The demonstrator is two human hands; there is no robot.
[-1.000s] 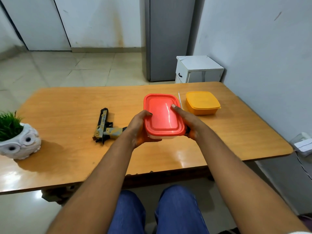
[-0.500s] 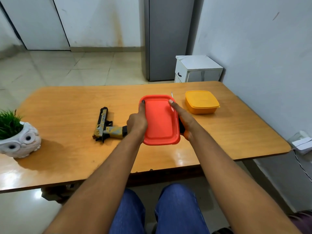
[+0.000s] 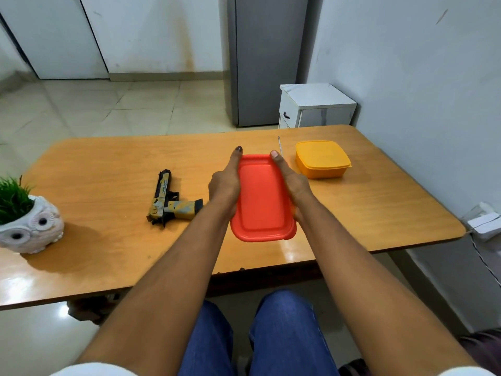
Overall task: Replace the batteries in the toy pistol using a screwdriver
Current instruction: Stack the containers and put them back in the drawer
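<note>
While both hands flank it, the red container (image 3: 261,196) sits lid-up on the wooden counter (image 3: 108,164), long axis running away from the person. Left hand (image 3: 225,183) lies along its left edge, fingers straight and together, fingertip reaching the far left corner. Right hand (image 3: 291,180) mirrors it on the right edge, fingers extended, pressed flat against the side; lower fingers partly hidden under the rim, so cannot tell if any curl beneath. Neither hand wraps over the lid.

Toy pistol (image 3: 169,200) lies on its side on the counter just left of the left hand, barrel pointing away, grip toward the left wrist, near it but not touching. Black body with yellow-tan patches.

Thin metal shaft of a screwdriver (image 3: 279,145) shows just beyond the right fingertip, lying on the counter; its handle is hidden behind the right hand and container.

Yellow container (image 3: 322,158), lid on, sits right of the right hand, apart from the red one, toward the far right of the counter.

Owl planter (image 3: 29,229) with green grass stands far left of the left hand, at the counter's left end. Blue-jeaned knees (image 3: 271,335) show below the counter's near edge.
</note>
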